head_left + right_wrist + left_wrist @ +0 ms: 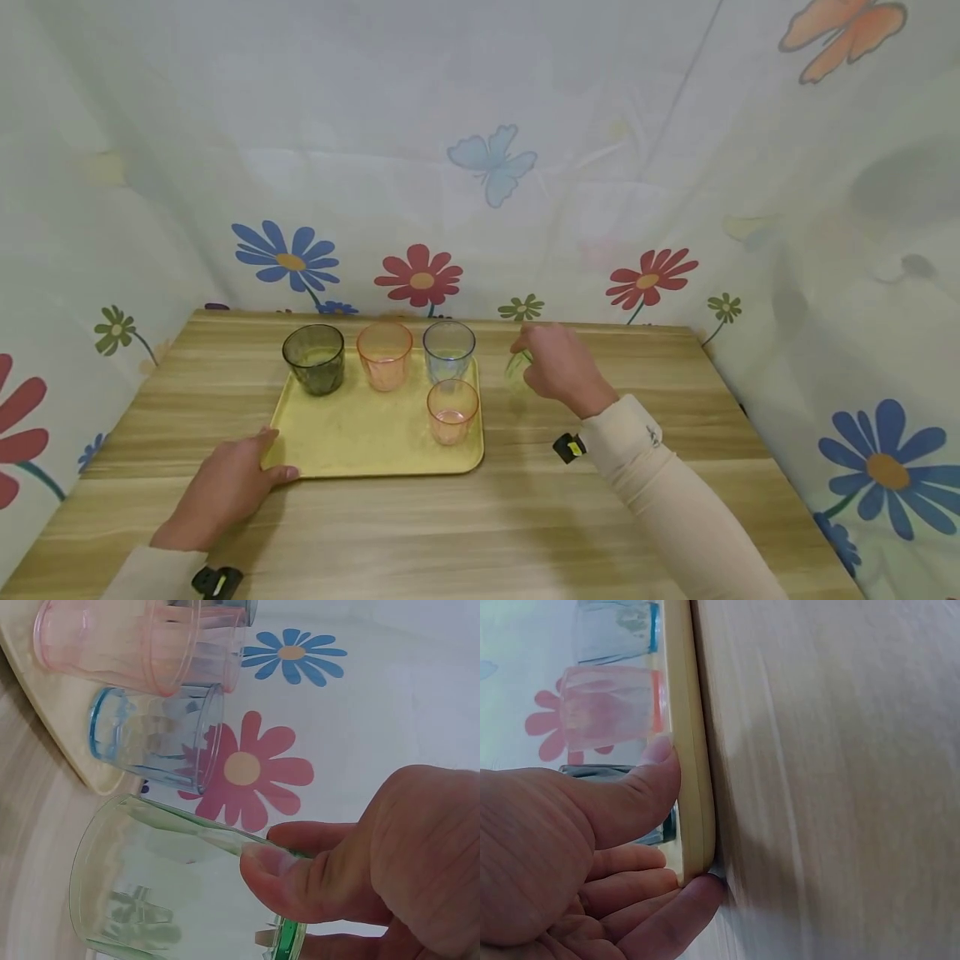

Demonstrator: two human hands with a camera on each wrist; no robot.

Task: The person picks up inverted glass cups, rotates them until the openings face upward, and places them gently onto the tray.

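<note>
A yellow tray (360, 433) lies on the table. My left hand (228, 483) grips its front left corner, thumb at the front edge and fingers along the left side. My right hand (562, 367), just right of the tray, pinches a clear green cup (172, 870) by its narrow green end, the wide end facing down. In the head view this hand hides most of the cup. On the tray stand a dark grey cup (318, 367), an orange-pink cup (385, 358) and a blue cup (448, 354) along the back, with another pinkish cup (452, 417) at the front right.
The wooden table (420, 533) extends in front of the tray and to its right. A pale curtain (337, 167) printed with flowers and butterflies hangs behind the table and along both sides. Black wrist straps (570, 448) show at both sleeves.
</note>
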